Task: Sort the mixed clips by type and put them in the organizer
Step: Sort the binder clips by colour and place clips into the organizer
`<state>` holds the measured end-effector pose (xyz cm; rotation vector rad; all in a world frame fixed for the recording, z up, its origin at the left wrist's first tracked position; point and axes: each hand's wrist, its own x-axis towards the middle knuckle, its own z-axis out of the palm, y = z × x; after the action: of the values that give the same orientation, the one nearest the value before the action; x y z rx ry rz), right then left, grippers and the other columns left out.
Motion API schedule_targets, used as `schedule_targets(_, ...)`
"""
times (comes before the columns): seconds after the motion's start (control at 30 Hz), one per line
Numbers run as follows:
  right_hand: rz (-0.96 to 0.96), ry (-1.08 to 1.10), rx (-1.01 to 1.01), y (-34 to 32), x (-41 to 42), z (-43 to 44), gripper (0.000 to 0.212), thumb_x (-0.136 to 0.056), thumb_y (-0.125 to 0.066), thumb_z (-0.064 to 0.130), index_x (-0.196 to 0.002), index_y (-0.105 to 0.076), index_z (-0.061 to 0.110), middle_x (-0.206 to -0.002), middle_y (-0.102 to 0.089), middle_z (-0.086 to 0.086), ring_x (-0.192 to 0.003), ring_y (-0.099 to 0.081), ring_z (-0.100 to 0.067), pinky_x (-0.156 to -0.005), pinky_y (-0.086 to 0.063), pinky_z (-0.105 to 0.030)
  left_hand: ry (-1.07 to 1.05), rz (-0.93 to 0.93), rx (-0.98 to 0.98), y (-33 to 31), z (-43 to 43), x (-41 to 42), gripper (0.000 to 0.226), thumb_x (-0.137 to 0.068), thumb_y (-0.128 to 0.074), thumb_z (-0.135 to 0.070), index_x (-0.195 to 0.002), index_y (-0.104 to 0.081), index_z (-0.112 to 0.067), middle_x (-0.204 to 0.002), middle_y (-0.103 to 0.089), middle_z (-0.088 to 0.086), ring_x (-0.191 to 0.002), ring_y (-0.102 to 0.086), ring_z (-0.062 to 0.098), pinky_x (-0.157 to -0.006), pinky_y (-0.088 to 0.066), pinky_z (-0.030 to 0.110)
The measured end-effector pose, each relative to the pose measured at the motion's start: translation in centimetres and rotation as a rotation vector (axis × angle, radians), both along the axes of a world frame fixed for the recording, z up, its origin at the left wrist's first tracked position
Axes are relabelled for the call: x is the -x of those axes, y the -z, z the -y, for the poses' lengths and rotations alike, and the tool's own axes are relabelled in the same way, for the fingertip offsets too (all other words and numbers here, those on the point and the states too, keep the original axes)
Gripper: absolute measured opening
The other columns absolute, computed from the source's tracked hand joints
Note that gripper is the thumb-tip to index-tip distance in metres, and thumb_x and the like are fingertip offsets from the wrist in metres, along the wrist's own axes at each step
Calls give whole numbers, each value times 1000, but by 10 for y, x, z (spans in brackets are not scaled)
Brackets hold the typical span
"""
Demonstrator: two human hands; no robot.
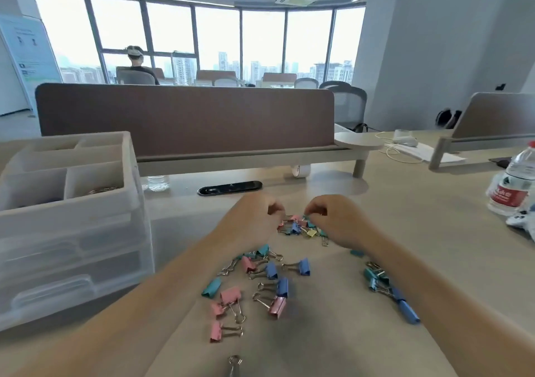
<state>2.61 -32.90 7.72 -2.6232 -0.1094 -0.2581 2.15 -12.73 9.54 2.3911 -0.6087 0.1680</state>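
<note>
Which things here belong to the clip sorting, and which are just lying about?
Job: binder clips, organizer, left hand, right hand, both at the far pile.
Lying about: water bottle, white roll, desk divider.

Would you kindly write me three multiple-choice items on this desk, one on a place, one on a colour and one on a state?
1. Where does the organizer stand?
A) left of the clips
B) right of the clips
C) behind the divider

2. What colour is the label on the bottle?
A) blue
B) red
C) green

3. What are the hands doing?
A) lying flat
B) holding the bottle
C) pinching at the far clip pile

1A: it sits left of them in view.
2B: a red band wraps it.
3C: the left hand and right hand curl their fingers into that pile.
</note>
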Motion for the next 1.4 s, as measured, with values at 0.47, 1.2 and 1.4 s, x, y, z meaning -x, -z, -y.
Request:
schedule_targets(0.47, -129, 135, 130, 65, -57, 66, 31, -89, -48, 10, -108, -69, 25, -115, -67, 1, -103, -61, -20, -90, -52, -36, 152, 107, -489, 75, 91, -88, 31, -88, -60, -10, -116, -68, -20, -98, -52, 5, -90, -56, 26, -70, -45, 33)
schedule_targets(1.2, -97, 142, 122, 73, -54, 94, 35, -90, -45, 5, -108, -68, 23, -113, -66, 1, -95, -56, -17, -78, -46, -27, 160, 71, -435, 93, 103, -103, 17, -88, -63, -25, -104, -62, -17, -106, -50, 0, -104, -46, 21, -87, -45, 37)
schedule_targets(1.4, -74, 199, 102, 59, -36, 117, 29, -94, -49, 7, -109, -67, 23, -110, -64, 3, -97, -57, -15, -80, -45, -26, 127, -65, -73, 70, 102, -83, 14, -90, -66, -23, -98, -59, -16, -92, -59, -3, -84, -54, 14, -64, -39, 24)
